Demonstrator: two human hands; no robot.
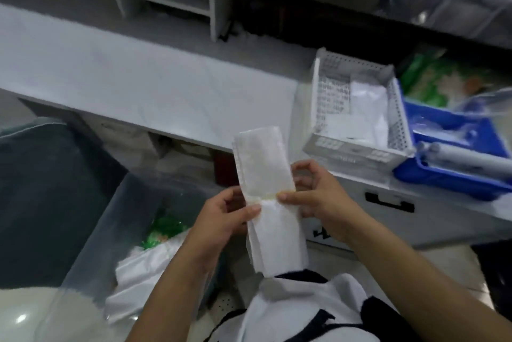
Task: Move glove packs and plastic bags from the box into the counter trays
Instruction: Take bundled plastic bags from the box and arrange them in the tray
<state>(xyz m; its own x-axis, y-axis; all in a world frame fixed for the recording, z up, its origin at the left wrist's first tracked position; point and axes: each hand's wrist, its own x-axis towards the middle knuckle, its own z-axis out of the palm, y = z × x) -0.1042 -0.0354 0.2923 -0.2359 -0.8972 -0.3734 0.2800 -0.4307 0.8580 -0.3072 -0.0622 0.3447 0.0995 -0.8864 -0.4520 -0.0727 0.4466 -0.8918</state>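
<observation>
White banded bag stack (273, 197), long, flat

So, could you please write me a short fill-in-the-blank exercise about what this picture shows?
1. Both the left hand and the right hand hold the long white bundle of folded plastic bags near its ____.
2. The white perforated plastic tray stands on the counter directly beside a ____ tray.
3. The clear plastic storage box at lower left contains white bags and something ____.

Missing words: middle; blue; green
</observation>
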